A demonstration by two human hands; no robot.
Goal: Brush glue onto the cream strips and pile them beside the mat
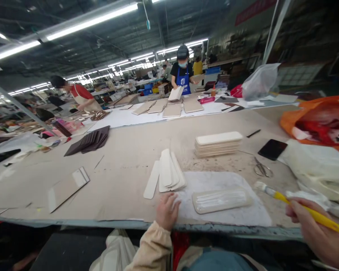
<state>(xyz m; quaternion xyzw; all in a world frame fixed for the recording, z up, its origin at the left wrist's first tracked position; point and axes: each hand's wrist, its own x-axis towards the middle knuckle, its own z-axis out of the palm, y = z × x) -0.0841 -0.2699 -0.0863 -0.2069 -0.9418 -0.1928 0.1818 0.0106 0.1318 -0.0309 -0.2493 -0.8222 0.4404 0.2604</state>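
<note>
Right grip [318, 224] partly hides the cropped yellow brush [280, 196].

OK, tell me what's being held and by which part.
The right hand holds the brush by its yellow handle, bristles free. The left hand rests near the white strips, with nothing visibly gripped.

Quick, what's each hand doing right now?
Left hand: open, loosely curved beside the white strips.
Right hand: closed, holding the yellow-handled brush.

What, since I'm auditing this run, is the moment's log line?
left hand beside fanned strips | right hand holding yellow-handled brush | streaked piece on pale sheet | scissors near phone
</note>
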